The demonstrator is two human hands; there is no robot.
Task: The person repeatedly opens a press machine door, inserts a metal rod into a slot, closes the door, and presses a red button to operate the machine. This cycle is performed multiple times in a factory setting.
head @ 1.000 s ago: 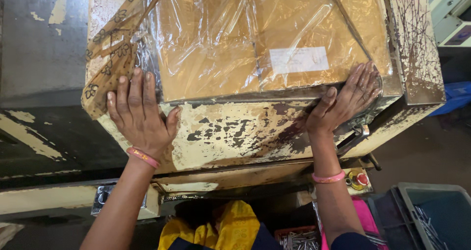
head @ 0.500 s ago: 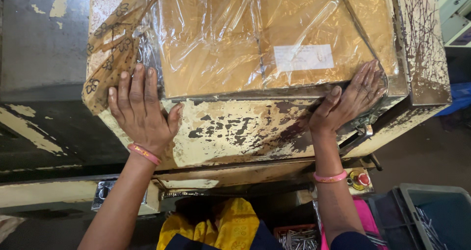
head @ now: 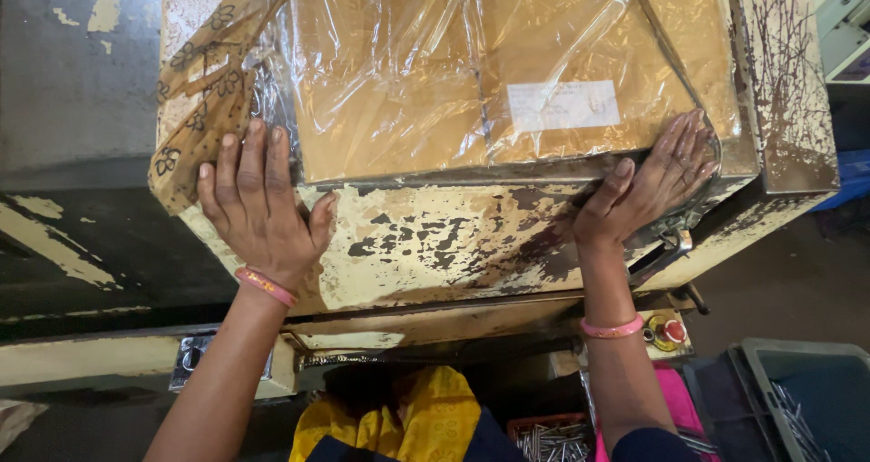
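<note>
A flat brown package (head: 471, 72) wrapped in clear plastic film lies on a worn cream-painted machine table (head: 435, 245) with chipped paint. My left hand (head: 258, 204) lies flat, fingers spread, on the table at the package's near left corner, touching the film and a patterned brown strip (head: 195, 109). My right hand (head: 657, 181) presses flat on the package's near right corner, fingers on the film. Neither hand grips anything. A white label (head: 564, 106) sits on the package.
A red button on a yellow base (head: 669, 331) sits below the table at right. A dark grey bin (head: 807, 399) stands at lower right. An orange tray of metal pins (head: 553, 439) is at the bottom. Dark machine surface (head: 72, 109) lies to the left.
Both hands stay in nearly the same place on the package corners; the view has shifted only slightly.
</note>
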